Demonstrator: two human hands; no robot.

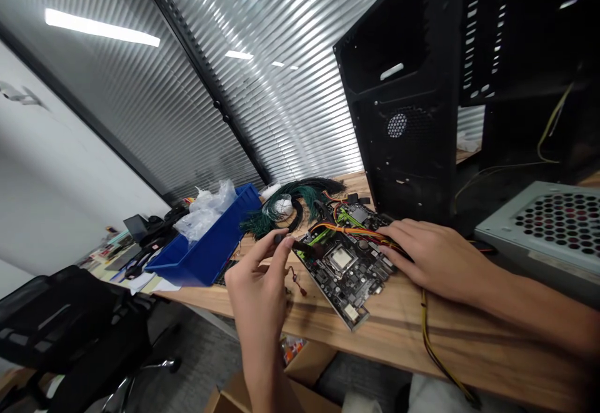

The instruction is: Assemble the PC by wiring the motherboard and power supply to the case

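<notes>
A dark motherboard (347,275) with a silver processor lies on the wooden table. My left hand (267,263) is at its left edge, thumb and fingers pinched on a small dark stick-like item (302,246) that reaches over the board; what it is exactly is hard to make out. A bundle of orange, yellow and black cables (356,232) crosses the board. At the board's right side, my right hand (417,247) has its fingers round the end of this bundle. A small dark red wire (296,280) lies beside the left hand.
A black computer case (398,169) stands behind at the right, with a grey power supply (520,225) near it. To the left is a blue bin (201,257) with plastic bags. Green and black wire coils (309,194) lie behind the board. An office chair (94,319) is at the lower left.
</notes>
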